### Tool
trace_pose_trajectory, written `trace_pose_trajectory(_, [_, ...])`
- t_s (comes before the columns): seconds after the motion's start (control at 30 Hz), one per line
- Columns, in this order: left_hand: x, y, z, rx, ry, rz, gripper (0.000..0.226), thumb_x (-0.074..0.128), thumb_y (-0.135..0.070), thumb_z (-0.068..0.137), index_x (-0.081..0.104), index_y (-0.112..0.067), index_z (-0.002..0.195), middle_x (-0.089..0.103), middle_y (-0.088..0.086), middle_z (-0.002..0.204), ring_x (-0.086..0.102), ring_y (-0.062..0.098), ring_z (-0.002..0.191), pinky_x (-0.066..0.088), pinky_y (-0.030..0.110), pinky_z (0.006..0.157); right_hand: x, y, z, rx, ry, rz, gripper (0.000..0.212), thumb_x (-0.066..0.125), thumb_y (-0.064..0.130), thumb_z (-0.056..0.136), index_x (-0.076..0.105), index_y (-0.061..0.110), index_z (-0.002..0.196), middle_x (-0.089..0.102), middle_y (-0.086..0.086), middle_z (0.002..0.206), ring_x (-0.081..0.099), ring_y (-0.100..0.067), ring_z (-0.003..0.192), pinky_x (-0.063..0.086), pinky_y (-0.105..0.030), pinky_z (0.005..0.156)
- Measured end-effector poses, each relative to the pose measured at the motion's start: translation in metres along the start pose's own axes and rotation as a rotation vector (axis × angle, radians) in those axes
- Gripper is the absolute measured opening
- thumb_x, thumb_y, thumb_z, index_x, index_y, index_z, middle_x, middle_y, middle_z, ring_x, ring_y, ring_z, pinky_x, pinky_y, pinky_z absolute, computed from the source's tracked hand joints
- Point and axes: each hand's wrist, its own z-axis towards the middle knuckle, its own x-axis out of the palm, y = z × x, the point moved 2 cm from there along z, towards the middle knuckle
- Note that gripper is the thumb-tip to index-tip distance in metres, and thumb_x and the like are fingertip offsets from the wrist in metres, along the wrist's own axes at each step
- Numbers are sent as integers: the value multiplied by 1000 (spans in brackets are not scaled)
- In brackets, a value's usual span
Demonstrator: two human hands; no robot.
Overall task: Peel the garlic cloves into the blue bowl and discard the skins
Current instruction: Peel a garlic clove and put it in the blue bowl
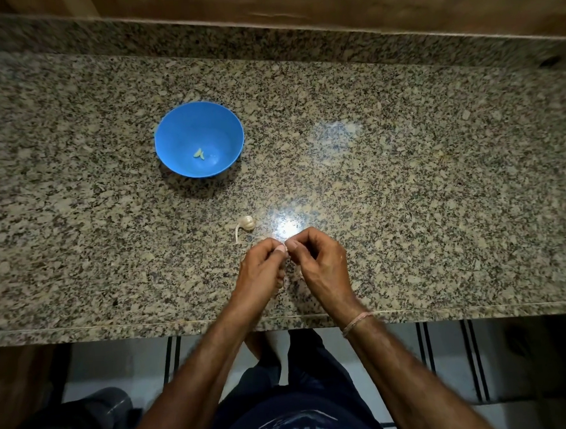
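You're pinching a tiny clove (286, 247) between your left hand (261, 265) and right hand (320, 258), both curled onto it, just this side of the garlic bulb (247, 223) sitting on the counter (405, 173). The blue bowl (177, 134) is holding only a couple of peeled cloves (199, 153), so I'm guessing you're barely getting started, with most of the bulb and the skin-dumping left.

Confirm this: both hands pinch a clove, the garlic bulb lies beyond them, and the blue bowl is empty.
Not empty: the head view shows peeled cloves in the blue bowl. The left hand and right hand do pinch a clove, garlic bulb just beyond.
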Motion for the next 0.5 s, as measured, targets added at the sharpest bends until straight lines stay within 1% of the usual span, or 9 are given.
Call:
trace_pose_trajectory(0.07, [0, 2, 1, -16, -13, -20, 25, 48, -28, 108, 63, -10, 100, 55, -1, 78, 49, 20, 75, 42, 36, 65, 1, -2, -3, 4, 15, 53, 5, 70, 18, 98, 74, 15, 96, 74, 0, 92, 73, -18, 91, 63, -47, 86])
trace_pose_trajectory(0.17, [1, 4, 2, -37, -26, -47, 25, 47, -28, 109, 63, -9, 102, 53, 0, 77, 47, 20, 73, 40, 31, 59, 0, -4, -7, 46, 19, 177, 7, 71, 14, 97, 75, 12, 103, 76, -4, 101, 74, -22, 101, 61, -49, 94])
trace_pose_trajectory(0.23, [1, 5, 2, -47, -23, -75, 24, 47, -28, 109, 63, -12, 100, 53, -1, 78, 46, 18, 72, 39, 29, 58, -1, -3, -8, 85, 23, 271, 9, 72, 10, 97, 75, 9, 105, 76, -7, 105, 73, -25, 105, 60, -48, 98])
trace_pose_trajectory(0.3, [2, 2, 3, -25, -23, -64, 24, 47, -30, 109, 63, -16, 97, 53, -2, 77, 47, 18, 72, 39, 28, 58, -4, -4, -7, 104, 41, 316, 10, 73, 9, 96, 75, 9, 106, 76, -9, 107, 72, -26, 107, 59, -48, 98])
trace_pose_trajectory(0.33, [2, 0, 2, 2, -29, -26, 25, 47, -31, 109, 63, -17, 96, 53, -2, 76, 47, 16, 71, 39, 27, 58, -6, -5, -6, 119, 52, 321, 11, 73, 9, 96, 75, 9, 107, 76, -9, 107, 72, -26, 106, 59, -48, 98])
trace_pose_trajectory(0.4, [4, -5, 1, 68, -64, 104, 26, 47, -32, 110, 61, -18, 92, 52, -7, 73, 46, 8, 64, 38, 21, 58, -11, -5, -1, 152, 78, 317, 12, 72, 8, 96, 75, 7, 108, 76, -9, 107, 73, -24, 105, 60, -46, 98])
trace_pose_trajectory(0.47, [7, -6, 0, 130, -122, 217, 25, 48, -32, 110, 61, -17, 94, 53, -9, 72, 44, -1, 58, 36, 13, 54, -14, -6, 5, 152, 102, 283, 13, 72, 7, 96, 75, 7, 108, 77, -7, 106, 74, -22, 105, 60, -45, 97])
trace_pose_trajectory(0.5, [9, -5, 0, 150, -146, 243, 24, 49, -32, 109, 61, -16, 96, 53, -9, 72, 46, -2, 57, 37, 12, 52, -15, -6, 8, 144, 117, 261, 13, 72, 8, 96, 76, 8, 108, 78, -7, 106, 74, -22, 105, 61, -45, 97])
